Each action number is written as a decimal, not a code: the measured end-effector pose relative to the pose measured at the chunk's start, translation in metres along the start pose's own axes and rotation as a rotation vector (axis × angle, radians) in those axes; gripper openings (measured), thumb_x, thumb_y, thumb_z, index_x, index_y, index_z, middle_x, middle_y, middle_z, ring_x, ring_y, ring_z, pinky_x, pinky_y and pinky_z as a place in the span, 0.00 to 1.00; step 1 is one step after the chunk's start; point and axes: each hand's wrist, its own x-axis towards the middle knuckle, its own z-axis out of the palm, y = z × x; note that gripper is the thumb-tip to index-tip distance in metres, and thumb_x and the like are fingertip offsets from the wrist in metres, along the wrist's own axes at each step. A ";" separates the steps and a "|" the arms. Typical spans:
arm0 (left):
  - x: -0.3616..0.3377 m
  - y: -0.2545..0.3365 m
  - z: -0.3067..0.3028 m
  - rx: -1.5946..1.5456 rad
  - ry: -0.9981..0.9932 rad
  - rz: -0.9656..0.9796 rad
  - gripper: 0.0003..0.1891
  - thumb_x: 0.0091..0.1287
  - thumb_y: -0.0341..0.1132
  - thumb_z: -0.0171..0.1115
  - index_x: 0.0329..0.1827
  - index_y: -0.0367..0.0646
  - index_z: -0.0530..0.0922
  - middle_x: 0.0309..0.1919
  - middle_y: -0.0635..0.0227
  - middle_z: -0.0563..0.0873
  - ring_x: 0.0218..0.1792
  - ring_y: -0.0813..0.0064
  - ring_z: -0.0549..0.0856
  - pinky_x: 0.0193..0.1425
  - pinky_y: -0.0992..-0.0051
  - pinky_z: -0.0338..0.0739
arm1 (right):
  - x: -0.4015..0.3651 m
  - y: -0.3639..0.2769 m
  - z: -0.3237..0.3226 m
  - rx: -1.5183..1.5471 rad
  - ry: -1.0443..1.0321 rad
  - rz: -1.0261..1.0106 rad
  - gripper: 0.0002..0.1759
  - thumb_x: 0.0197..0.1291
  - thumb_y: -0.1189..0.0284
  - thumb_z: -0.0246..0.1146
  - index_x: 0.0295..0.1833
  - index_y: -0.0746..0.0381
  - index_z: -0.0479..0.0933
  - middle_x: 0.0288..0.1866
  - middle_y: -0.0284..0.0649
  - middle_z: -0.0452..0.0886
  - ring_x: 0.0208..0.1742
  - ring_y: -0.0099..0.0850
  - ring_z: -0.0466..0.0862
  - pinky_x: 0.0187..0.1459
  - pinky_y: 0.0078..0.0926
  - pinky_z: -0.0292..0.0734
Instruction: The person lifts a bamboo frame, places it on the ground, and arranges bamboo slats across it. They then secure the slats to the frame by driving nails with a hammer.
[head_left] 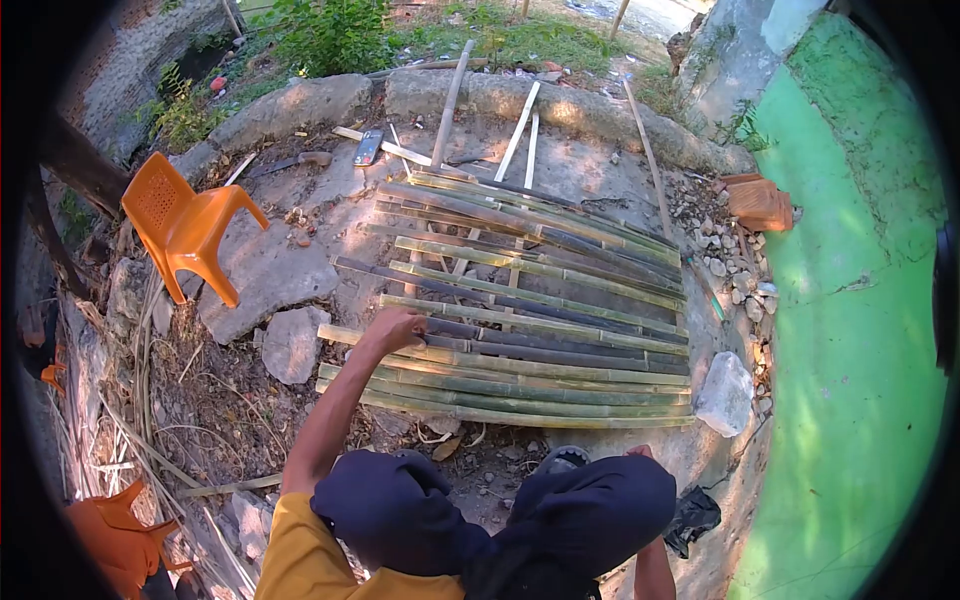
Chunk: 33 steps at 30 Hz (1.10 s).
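Note:
Split bamboo strips, green and dark brown, lie side by side on the ground in front of me. Thin cross pieces show in the gaps between them. My left hand is closed at the left end of a dark bamboo strip, near the front of the row. Just below it, a paler bamboo strip passes under my wrist. My right hand is mostly hidden behind my right knee, and its fingers cannot be made out.
An orange plastic chair stands at the left. Beyond the bamboo lie a phone and a machete-like blade. A white stone sits by the strips' right ends, near the green wall. Another person's orange clothing shows lower left.

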 end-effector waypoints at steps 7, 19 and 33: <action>0.014 -0.018 0.023 0.044 0.173 -0.021 0.15 0.60 0.42 0.79 0.46 0.48 0.87 0.48 0.62 0.86 0.54 0.56 0.86 0.55 0.57 0.81 | -0.021 -0.051 -0.010 0.024 -0.018 -0.021 0.13 0.68 0.67 0.73 0.46 0.65 0.79 0.33 0.42 0.87 0.35 0.30 0.88 0.41 0.29 0.83; 0.010 -0.024 0.032 0.128 0.305 -0.185 0.19 0.65 0.42 0.74 0.57 0.49 0.83 0.51 0.58 0.80 0.58 0.56 0.81 0.61 0.55 0.71 | -0.028 -0.037 -0.018 0.080 -0.041 0.064 0.13 0.68 0.67 0.71 0.46 0.66 0.79 0.35 0.45 0.87 0.37 0.34 0.89 0.42 0.32 0.83; 0.053 -0.048 0.021 0.371 0.436 -0.149 0.27 0.60 0.38 0.75 0.62 0.45 0.79 0.64 0.56 0.78 0.67 0.54 0.77 0.71 0.53 0.69 | -0.023 -0.053 -0.015 -0.050 -0.038 -0.006 0.12 0.68 0.68 0.73 0.45 0.65 0.80 0.31 0.40 0.87 0.34 0.28 0.88 0.39 0.29 0.83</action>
